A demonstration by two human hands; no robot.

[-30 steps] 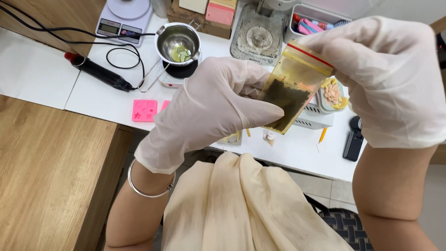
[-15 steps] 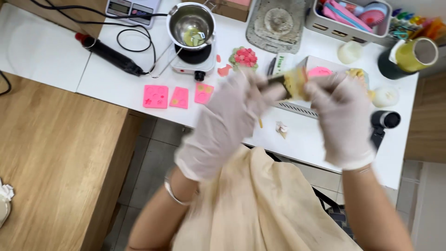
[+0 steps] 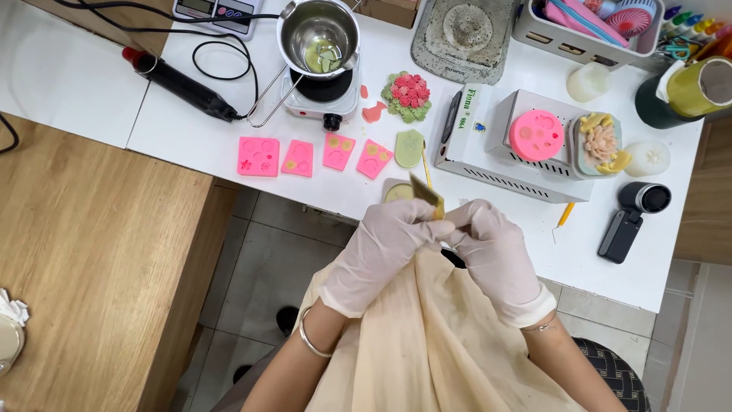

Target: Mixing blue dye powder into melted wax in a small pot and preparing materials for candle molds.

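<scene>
Both hands wear pale gloves and meet at the near edge of the white bench (image 3: 191, 122). The left hand (image 3: 381, 248) is curled, its fingertips pinched on a small yellowish bag (image 3: 427, 196); the right hand (image 3: 492, 248) is clenched beside it, touching the bag's lower end. The bag stands above the knuckles, its long axis slanting up and to the left. Both forearms rise from a cream apron (image 3: 435, 343), wrists bent inward. Four pink moulds (image 3: 314, 156) lie just beyond.
</scene>
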